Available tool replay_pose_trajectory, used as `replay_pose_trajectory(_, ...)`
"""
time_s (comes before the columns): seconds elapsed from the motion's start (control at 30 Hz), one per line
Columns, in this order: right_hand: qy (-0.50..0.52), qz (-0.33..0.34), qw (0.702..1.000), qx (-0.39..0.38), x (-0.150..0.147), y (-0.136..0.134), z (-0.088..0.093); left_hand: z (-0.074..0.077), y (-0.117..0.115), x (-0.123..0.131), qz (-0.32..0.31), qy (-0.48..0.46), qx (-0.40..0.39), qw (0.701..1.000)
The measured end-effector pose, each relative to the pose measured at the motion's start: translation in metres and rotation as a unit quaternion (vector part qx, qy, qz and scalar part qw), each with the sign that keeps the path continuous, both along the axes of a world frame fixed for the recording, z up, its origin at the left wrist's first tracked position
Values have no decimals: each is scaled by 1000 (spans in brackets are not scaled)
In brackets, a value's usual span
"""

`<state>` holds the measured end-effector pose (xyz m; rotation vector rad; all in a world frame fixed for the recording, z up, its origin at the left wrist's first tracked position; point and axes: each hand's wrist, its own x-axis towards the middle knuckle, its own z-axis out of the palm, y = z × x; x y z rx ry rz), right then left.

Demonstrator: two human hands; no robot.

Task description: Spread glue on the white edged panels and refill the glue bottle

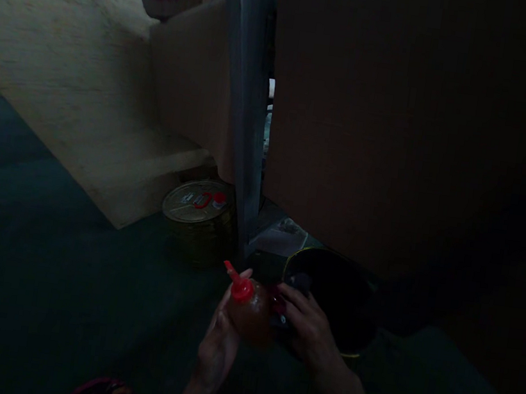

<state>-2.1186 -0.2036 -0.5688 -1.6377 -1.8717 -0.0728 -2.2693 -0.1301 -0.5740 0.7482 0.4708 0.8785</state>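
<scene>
The scene is very dark. My left hand [219,340] is wrapped round a small brownish squeeze bottle [251,315] with a red nozzle cap [239,284] pointing up and left. My right hand [307,325] is just right of the bottle, its fingers curled on a small dark object I cannot make out, at the rim of a dark open can [327,296].
A closed round tin [199,211] with a red ring on its lid stands on the dark floor behind the bottle. A grey metal post [245,111] rises between pale wooden boards [67,61] on the left and a large brown panel [398,131] on the right.
</scene>
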Motion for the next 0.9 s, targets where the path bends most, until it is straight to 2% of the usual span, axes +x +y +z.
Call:
replay_pose_trajectory(0.13, -25, -2, 995, -94, 2, -5, -18, 10, 8, -5, 48, 13, -7, 999)
replay_pose_trajectory(0.2, -19, -30, 988, -148, 13, -9, -27, 15, 13, -10, 75, 18, -7, 997)
replay_pose_trajectory(0.3, 38, -112, 979, -168, 47, -15, -39, 21, 21, -18, 121, 25, 6, 992)
replay_pose_trajectory(0.37, 78, -198, 962, -169, 76, -16, -43, 23, 26, -24, 143, 29, 19, 989)
replay_pose_trajectory(0.43, 76, -253, 939, -221, 101, -13, -45, 23, 28, -28, 156, 34, 23, 987)
replay_pose_trajectory(0.53, 45, -239, 922, -302, 124, -7, -44, 23, 28, -30, 161, 51, 19, 986)
replay_pose_trajectory(0.73, -19, -230, 912, -340, 139, 6, -37, 19, 24, -28, 148, 76, 11, 986)
replay_pose_trajectory(0.8, -41, -214, 905, -366, 136, 8, -46, 15, 23, -27, 146, 77, 7, 986)
replay_pose_trajectory(0.9, -58, -187, 894, -402, 125, 10, -70, 11, 22, -25, 137, 75, 2, 988)
